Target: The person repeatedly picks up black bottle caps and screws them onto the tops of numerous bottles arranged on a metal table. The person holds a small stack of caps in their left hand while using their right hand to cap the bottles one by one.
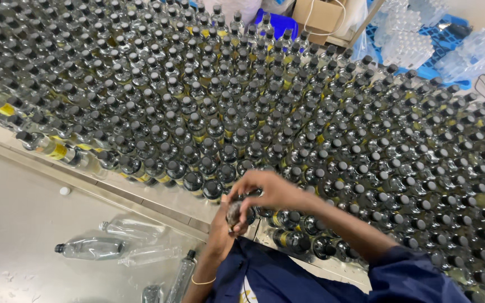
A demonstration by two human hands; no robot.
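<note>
Both hands at 6 o'clock of frame: left hand (220, 227) cups a bottle (234, 214), right hand (270, 191) grip clamped over its top. Bottle's long axis looks near upright, cap pointing to 12 o'clock; held just off the worktop (158, 205) edge, beside the packed bottles (265, 112).

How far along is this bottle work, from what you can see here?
Looks mostly done: a huge crowd of capped bottles stands upright, filling the table. In hand: the left hand and right hand together grip one small bottle at its top, close to the body. Possibly left: a few clear bottles lying on the floor, at least two capped, plus wrapped packs at the far end.
</note>
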